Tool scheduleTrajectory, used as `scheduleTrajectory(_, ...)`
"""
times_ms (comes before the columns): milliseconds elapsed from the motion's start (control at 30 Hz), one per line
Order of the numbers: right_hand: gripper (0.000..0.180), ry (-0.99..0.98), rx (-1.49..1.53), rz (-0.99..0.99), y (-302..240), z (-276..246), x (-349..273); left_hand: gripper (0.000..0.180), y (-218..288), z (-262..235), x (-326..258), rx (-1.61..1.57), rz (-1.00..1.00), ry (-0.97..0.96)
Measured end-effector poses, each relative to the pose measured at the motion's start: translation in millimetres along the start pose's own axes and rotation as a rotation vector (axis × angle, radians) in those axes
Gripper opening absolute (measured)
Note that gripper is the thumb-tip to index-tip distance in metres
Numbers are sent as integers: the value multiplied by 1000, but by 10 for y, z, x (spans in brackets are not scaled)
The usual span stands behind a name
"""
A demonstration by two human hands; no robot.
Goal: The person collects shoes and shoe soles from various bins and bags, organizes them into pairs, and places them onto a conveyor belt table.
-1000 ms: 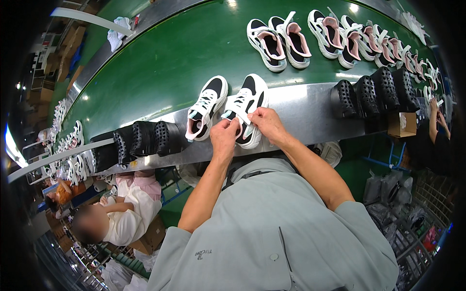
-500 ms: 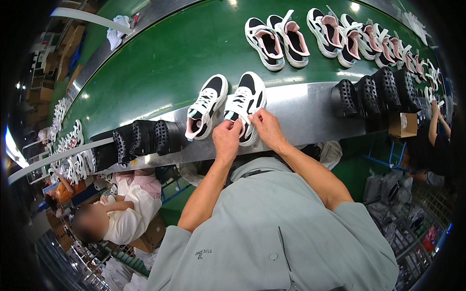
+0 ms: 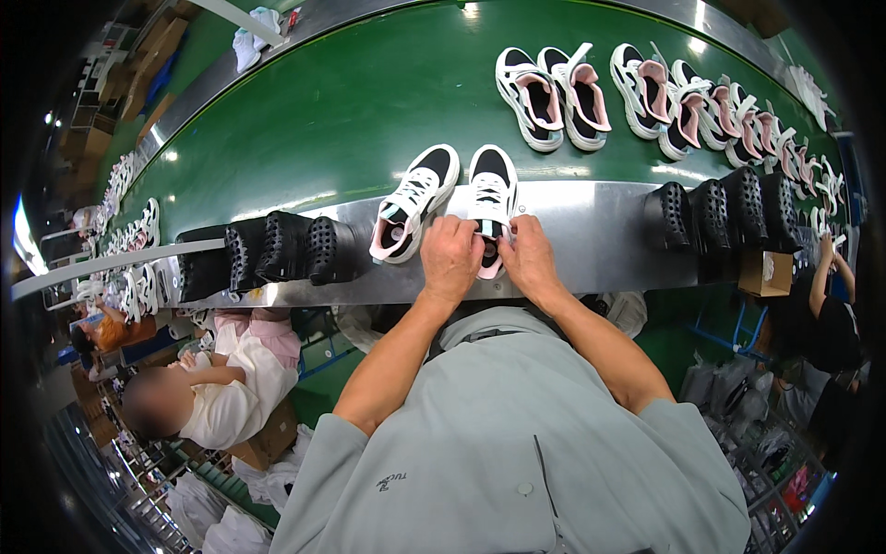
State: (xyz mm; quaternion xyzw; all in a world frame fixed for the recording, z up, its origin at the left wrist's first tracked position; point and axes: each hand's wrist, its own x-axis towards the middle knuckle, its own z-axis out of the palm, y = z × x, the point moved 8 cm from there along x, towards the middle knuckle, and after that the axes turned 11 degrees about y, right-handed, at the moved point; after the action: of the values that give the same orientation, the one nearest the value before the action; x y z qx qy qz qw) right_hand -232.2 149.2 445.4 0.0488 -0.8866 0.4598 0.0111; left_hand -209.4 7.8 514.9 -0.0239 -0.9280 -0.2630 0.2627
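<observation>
In front of me stands a white and black sneaker [image 3: 492,183] with pale lacing, its toe pointing away and its pink-lined heel toward me. My left hand [image 3: 449,258] grips the left side of its ankle opening, fingers bent in by the tongue. On the opposite side my right hand [image 3: 531,255] has its fingers closed on the collar. The hands hide much of the shoe's rear half. Just left of it, touched by neither hand, the matching sneaker [image 3: 425,189] rests at a slant on the metal edge of the bench.
Beyond the metal ledge [image 3: 591,249] runs a green belt [image 3: 323,111]. Several similar sneakers [image 3: 586,106] line its far right. Black studded blocks [image 3: 281,245] stand left, with more studded blocks [image 3: 729,212] right. A person [image 3: 235,397] sits at left; another person's arm [image 3: 821,282] shows right.
The sneaker in my hands has turned from a slant to point straight away. My right hand has shifted to its right side, and my left hand sits further over the opening.
</observation>
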Motion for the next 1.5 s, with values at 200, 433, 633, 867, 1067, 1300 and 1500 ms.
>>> scheduleTrajectory(200, 24, -12, -46, 55, 48, -50, -13, 29, 85, -403, 16, 16, -4, -105)
scheduleTrajectory(433, 25, -92, -72, -36, -191, 221, -38, 39, -923, -496, -405, 358, 9, -439)
scheduleTrajectory(633, 28, -108, -70, 33, -207, 289, 78, 47, -204, -287, -185, 217, 63, -483)
scheduleTrajectory(867, 47, -286, 71, 14, -224, 150, 387, 58, -354, -2, -220, 420, -69, -511)
scheduleTrajectory(1067, 72, -47, -896, -290, -43, -490, 1607, 38, -499, 100, 176, 498, 179, -369)
scheduleTrajectory(1300, 52, -216, -822, -206, 434, -259, 2266, 43, -1702, -29, 1043, 699, -18, -344)
scheduleTrajectory(1500, 33, -87, -726, -396, 64, -248, 2183, 48, -2412, -277, 1264, 868, -302, -661)
